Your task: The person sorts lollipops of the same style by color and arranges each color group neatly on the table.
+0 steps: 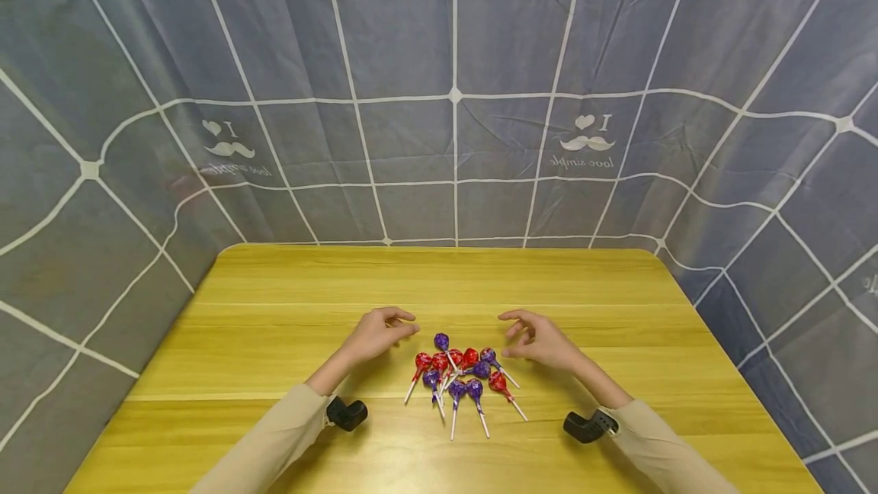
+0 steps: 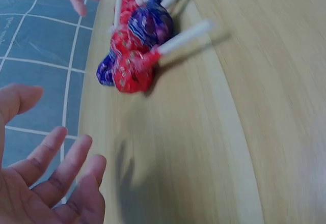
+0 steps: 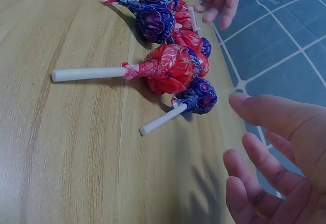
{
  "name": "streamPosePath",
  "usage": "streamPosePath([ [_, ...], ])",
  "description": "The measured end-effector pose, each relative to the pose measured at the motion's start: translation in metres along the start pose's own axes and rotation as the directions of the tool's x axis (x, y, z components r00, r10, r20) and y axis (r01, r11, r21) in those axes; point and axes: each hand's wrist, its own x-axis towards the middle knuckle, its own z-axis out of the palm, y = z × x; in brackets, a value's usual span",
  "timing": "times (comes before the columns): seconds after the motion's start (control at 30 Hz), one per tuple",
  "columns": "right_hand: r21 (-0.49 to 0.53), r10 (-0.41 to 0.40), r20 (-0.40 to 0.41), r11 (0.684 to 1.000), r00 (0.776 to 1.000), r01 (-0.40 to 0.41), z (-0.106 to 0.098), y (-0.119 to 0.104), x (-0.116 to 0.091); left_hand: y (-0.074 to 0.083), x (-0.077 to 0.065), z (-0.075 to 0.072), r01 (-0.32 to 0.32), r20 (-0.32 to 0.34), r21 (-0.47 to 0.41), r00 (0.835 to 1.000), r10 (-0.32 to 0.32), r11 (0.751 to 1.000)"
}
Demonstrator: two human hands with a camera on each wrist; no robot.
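Several wrapped lollipops lie in a loose cluster on the wooden table, some red, some purple, all with white sticks. A red lollipop (image 1: pixel 498 382) lies at the cluster's right side, a purple lollipop (image 1: pixel 442 341) at its far edge. My left hand (image 1: pixel 381 332) hovers to the left of the cluster, fingers relaxed and apart, holding nothing. To the right is my right hand (image 1: pixel 538 338), also loosely spread with nothing in it. In the left wrist view a red lollipop (image 2: pixel 133 72) lies beyond the fingers; the right wrist view shows a purple lollipop (image 3: pixel 202 96) near the thumb.
The yellow wooden table (image 1: pixel 288 280) reaches back to a grey-blue curtain (image 1: pixel 398 143) with white grid lines, which also hangs along both sides. A black wrist device (image 1: pixel 347 413) sits on the left wrist, another black device (image 1: pixel 588 426) on the right.
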Motion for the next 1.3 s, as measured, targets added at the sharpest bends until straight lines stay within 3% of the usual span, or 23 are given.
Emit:
streamPosePath([
  [0.17, 0.032, -0.017, 0.041, 0.999, 0.999, 0.016, 0.004, 0.001, 0.001, 0.000, 0.008, 0.003, 0.041, 0.076, -0.118, 0.997, -0.032, 0.992],
  [0.43, 0.050, -0.028, 0.067, 0.998, 0.997, 0.025, 0.010, 0.007, 0.001, -0.005, 0.014, 0.011, 0.038, 0.151, -0.117, 0.988, -0.020, 0.992],
  [0.9, 0.039, -0.026, 0.109, 0.999, 0.994, 0.022, 0.016, 0.007, 0.003, -0.002, 0.022, 0.025, 0.034, 0.176, -0.127, 0.984, -0.011, 0.991],
  [1.3, 0.041, -0.032, 0.117, 0.999, 0.993, 0.027, 0.018, 0.005, 0.001, 0.000, 0.023, 0.036, -0.004, 0.152, -0.030, 0.988, 0.008, 1.000],
])
